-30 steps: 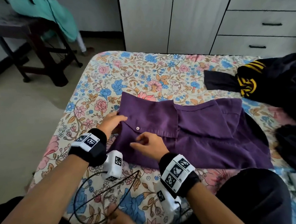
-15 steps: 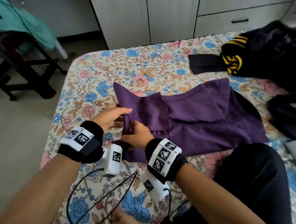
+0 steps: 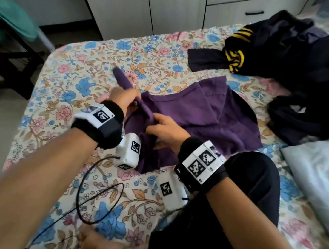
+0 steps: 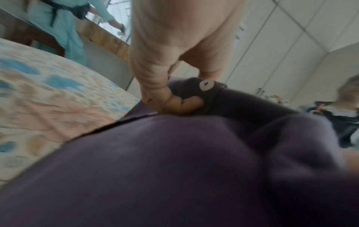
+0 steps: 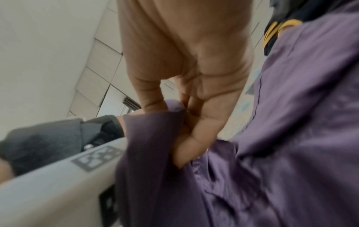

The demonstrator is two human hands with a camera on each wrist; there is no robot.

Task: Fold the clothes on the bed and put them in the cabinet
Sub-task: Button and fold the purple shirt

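Item: purple shirt [image 3: 209, 115], lying on the floral bedsheet [image 3: 97, 65] in front of me, long axis running left to right across the bed, its near-left edge lifted off the sheet with one corner sticking up and away from me. My left hand [image 3: 122, 98] pinches that raised edge, fingers curled round the cloth beside a white button [image 4: 207, 85]; my right hand [image 3: 167, 130] grips the same edge just beside it, fingers clenched on a fold. Cabinet [image 3: 168, 6] past the foot of the bed, doors and drawers closed. Surroundings: dark clothes with yellow stripes [image 3: 281, 52] heaped at far right, near the shirt; pale pillow [image 3: 316, 173] on my right; black cable [image 3: 96, 189] looped on the sheet by my wrists
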